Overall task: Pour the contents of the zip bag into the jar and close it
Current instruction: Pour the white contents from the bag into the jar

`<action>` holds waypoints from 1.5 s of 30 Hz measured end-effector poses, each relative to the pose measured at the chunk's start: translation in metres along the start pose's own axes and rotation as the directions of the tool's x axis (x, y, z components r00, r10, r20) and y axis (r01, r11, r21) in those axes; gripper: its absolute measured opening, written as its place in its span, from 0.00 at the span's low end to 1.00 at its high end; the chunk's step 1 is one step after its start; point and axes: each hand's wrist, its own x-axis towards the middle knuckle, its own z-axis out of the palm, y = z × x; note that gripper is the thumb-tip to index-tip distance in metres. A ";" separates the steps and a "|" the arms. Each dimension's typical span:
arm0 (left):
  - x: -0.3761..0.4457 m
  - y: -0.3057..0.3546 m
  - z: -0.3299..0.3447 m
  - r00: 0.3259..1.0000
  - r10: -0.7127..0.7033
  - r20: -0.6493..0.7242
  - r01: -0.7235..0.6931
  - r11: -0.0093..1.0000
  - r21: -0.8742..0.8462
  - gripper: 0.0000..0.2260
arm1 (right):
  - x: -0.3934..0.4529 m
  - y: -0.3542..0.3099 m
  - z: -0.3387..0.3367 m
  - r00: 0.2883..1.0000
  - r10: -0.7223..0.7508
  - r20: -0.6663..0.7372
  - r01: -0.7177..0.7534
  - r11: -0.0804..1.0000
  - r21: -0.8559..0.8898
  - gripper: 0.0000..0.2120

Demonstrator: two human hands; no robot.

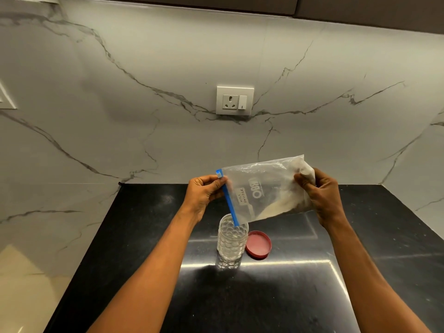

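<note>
Head view — one entry per item.

Zip bag (266, 188): clear, blue zip strip, hand-written label reading "milk powder". You hold it in the air above the jar, tipped so the zip end points down. The lower corner of the strip sits at the jar's mouth, and pale powder lies along the bag's lower edge, sliding toward that corner.

Left hand (204, 193): your fingers and thumb pinch the upper end of the zip strip, by the slider.

Right hand (322, 193): your fingers curl round the bag's raised bottom end, bunching the film and lifting it.

Jar (232, 239): clear, dimpled wall, standing upright on the black counter (288, 296), mouth open. Whether any powder has landed inside cannot be told through the glare.

Lid (258, 244): red, lying flat on the counter just beside the jar, to its right.

Progress, as judged: bag unzipped and pour under way — most of the powder is in the bag. Left for you: empty the bag, set it aside, fit the lid on the jar.
</note>
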 end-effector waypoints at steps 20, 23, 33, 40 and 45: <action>-0.005 -0.002 -0.003 1.000 -0.007 0.003 0.007 0.999 -0.053 0.06 | 0.007 -0.006 0.001 0.995 -0.067 0.070 0.072 0.995 -0.069 0.12; -0.006 -0.001 -0.003 1.000 -0.005 0.004 0.005 0.998 -0.065 0.05 | 0.006 -0.011 0.001 0.994 -0.068 0.088 0.073 0.996 -0.050 0.10; -0.011 -0.004 -0.005 1.000 -0.009 -0.015 0.008 0.996 -0.091 0.07 | 0.006 -0.018 0.003 0.987 -0.091 0.130 0.098 0.994 -0.045 0.10; -0.017 -0.009 -0.007 0.999 -0.021 -0.041 0.016 0.993 -0.119 0.06 | 0.004 -0.023 0.005 0.982 -0.097 0.164 0.107 0.993 -0.054 0.08; -0.018 -0.012 -0.009 0.998 -0.027 -0.062 0.019 0.992 -0.125 0.05 | 0.002 -0.026 0.007 0.976 -0.111 0.187 0.125 0.990 -0.062 0.07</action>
